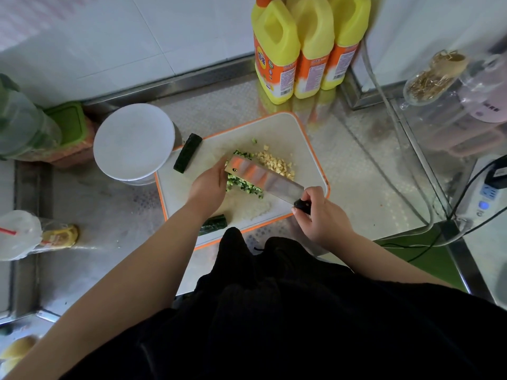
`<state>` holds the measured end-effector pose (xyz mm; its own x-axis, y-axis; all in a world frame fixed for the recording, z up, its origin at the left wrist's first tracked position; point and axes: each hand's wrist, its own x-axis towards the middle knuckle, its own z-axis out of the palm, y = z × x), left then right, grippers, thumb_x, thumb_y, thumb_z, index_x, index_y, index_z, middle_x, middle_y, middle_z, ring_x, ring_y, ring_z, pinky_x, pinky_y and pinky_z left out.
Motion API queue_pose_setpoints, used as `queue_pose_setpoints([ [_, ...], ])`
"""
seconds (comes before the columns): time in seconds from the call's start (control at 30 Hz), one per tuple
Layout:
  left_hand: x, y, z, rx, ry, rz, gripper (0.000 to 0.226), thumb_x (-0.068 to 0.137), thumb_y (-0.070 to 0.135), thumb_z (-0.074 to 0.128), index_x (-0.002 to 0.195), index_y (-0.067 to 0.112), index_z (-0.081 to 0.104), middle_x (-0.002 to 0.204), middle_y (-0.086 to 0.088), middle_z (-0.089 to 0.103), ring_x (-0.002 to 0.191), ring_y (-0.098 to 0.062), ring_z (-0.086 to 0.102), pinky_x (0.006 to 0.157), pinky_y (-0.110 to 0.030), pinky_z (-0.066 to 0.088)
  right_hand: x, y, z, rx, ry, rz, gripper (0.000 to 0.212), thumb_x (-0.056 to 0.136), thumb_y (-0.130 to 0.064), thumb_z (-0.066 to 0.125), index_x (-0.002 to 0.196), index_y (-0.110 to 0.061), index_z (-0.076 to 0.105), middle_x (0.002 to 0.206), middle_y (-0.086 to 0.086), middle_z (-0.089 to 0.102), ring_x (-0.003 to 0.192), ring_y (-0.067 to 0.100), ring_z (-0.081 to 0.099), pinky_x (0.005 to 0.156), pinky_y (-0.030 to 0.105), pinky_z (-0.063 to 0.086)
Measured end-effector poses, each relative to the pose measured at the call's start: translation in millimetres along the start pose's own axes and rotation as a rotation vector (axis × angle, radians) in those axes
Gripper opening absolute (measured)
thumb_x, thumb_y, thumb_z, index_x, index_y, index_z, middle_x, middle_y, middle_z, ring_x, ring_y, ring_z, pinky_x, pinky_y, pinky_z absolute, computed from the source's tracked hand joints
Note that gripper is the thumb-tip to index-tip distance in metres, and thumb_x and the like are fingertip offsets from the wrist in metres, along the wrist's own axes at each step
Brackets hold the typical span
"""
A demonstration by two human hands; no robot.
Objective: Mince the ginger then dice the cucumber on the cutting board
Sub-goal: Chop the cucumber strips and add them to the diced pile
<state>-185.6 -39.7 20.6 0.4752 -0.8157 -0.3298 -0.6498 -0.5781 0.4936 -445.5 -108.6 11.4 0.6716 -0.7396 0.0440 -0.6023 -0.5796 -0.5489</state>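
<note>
plastic bag (19, 234): seen at far left on the steel counter (115, 204), well apart from both hands; a red straw and a yellow packet (59, 237) are held inside.
green-lidded container (68, 124): set left of the white lid, lid closed; contents cannot be told.
white round lid (134, 141): placed on a tub just left of the board; contents hidden.
cucumber piece (188, 156): dark length laid on the board's left edge, beyond the left fingers, not touched.
left hand (207, 185): fingers held straight and together, relaxed, nothing grasped; fingertips are placed against the diced cucumber and close to the blade's far end.
cucumber end (214, 224): laid on the board's near edge, under the left wrist.
diced cucumber (244, 185): green pile kept between the left fingertips and the blade, partly covered by the blade.
cleaver (263, 178): blade is angled over the cucumber pile.
ginger (277, 161): pale cubes piled just beyond the blade, away from both hands.
cutting board (301, 138): white, orange rim.
right hand (321, 215): fingers clenched round the cleaver's black handle at the board's right edge.
yellow bottles (304, 45): three, capped, stood at the wall beyond the board.
</note>
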Motion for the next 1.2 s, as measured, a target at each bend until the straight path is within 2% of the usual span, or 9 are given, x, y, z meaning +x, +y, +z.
queue_pose_setpoints([
  [0.07,-0.5,1.4,1.5,0.030,-0.003,0.013,0.052,0.104,0.016,0.031,0.154,0.024,0.023,0.106,-0.015,0.062,0.089,-0.032,0.057,0.074,-0.038,0.043,1.6,-0.4,0.0,-0.004,0.006,-0.013,0.033,0.084,-0.021,0.069,0.100,-0.003,0.047,0.064,-0.001,0.055,0.051,0.029,0.061,0.040,0.025,0.036],
  [0.17,-1.5,-1.8,1.0,0.058,-0.022,0.057,0.059,0.094,0.001,0.038,0.150,0.017,0.033,0.151,-0.009,0.039,0.134,-0.029,0.039,0.107,-0.041,0.036,5.5,-3.1,1.4,-0.003,0.000,0.004,0.039,0.086,-0.028,0.067,0.108,-0.003,0.048,0.075,0.007,0.067,0.056,0.030,0.064,0.044,0.031,0.045],
  [0.23,-7.8,-8.5,0.9,0.048,0.056,0.113,0.056,0.089,-0.001,0.045,0.143,0.014,0.043,0.158,-0.001,0.028,0.145,-0.023,0.022,0.117,-0.042,0.023,10.1,-9.5,1.6,0.030,-0.022,0.041,0.042,0.088,-0.033,0.065,0.113,-0.005,0.047,0.084,0.005,0.069,0.062,0.029,0.065,0.048,0.031,0.046],
  [0.33,-29.3,-30.8,1.4,-0.080,0.243,0.107,0.035,0.095,0.019,0.056,0.130,0.016,0.056,0.135,-0.002,0.052,0.127,-0.024,0.045,0.107,-0.041,0.036,19.8,-22.1,1.5,0.116,-0.102,0.096,0.041,0.089,-0.039,0.062,0.113,-0.011,0.044,0.083,-0.004,0.063,0.068,0.024,0.062,0.055,0.029,0.041],
  [0.5,-77.2,-76.4,15.7,0.220,0.019,0.031,0.056,0.084,0.049,0.067,0.132,0.024,0.053,0.131,0.003,0.049,0.124,-0.021,0.041,0.101,-0.040,0.038,38.5,-36.4,7.9,0.162,-0.319,0.168,0.026,0.092,-0.042,0.056,0.109,-0.022,0.049,0.072,-0.010,0.056,0.070,0.019,0.058,0.060,0.029,0.039],
  [0.73,-91.4,-85.4,34.0,0.158,0.050,-0.139,0.039,0.090,0.030,0.065,0.128,0.020,0.059,0.127,-0.004,0.051,0.123,-0.027,0.039,0.093,-0.043,0.044,64.6,-55.4,33.0,-0.041,-0.550,-0.017,0.031,0.096,-0.044,0.048,0.081,-0.016,0.049,0.067,-0.002,0.050,0.064,0.020,0.053,0.056,0.031,0.037],
  [1.0,-67.9,-78.8,37.9,0.184,0.091,0.049,0.037,0.088,0.023,0.067,0.123,0.013,0.061,0.121,-0.006,0.058,0.120,-0.028,0.045,0.088,-0.047,0.050,77.8,-58.2,37.4,-0.096,-0.662,0.004,0.027,0.097,-0.038,0.048,0.077,-0.020,0.053,0.062,-0.005,0.048,0.053,0.008,0.046,0.047,0.027,0.029],
  [1.1,-59.9,-81.3,39.0,0.219,0.141,0.128,0.033,0.087,0.022,0.068,0.119,0.015,0.063,0.116,-0.005,0.059,0.115,-0.026,0.044,0.076,-0.048,0.055,75.3,-53.9,36.7,-0.088,-0.677,0.034,0.035,0.096,-0.037,0.048,0.065,-0.024,0.040,0.061,-0.003,0.047,0.054,0.014,0.048,0.049,0.029,0.030],
  [1.2,-57.8,-84.9,43.1,0.211,0.200,0.147,0.032,0.084,0.019,0.071,0.114,0.011,0.064,0.113,-0.010,0.058,0.111,-0.028,0.044,0.066,-0.050,0.057,68.6,-53.9,37.8,-0.067,-0.687,0.064,0.032,0.097,-0.037,0.047,0.074,-0.016,0.048,0.067,0.002,0.052,0.062,0.021,0.054,0.051,0.031,0.034],
])
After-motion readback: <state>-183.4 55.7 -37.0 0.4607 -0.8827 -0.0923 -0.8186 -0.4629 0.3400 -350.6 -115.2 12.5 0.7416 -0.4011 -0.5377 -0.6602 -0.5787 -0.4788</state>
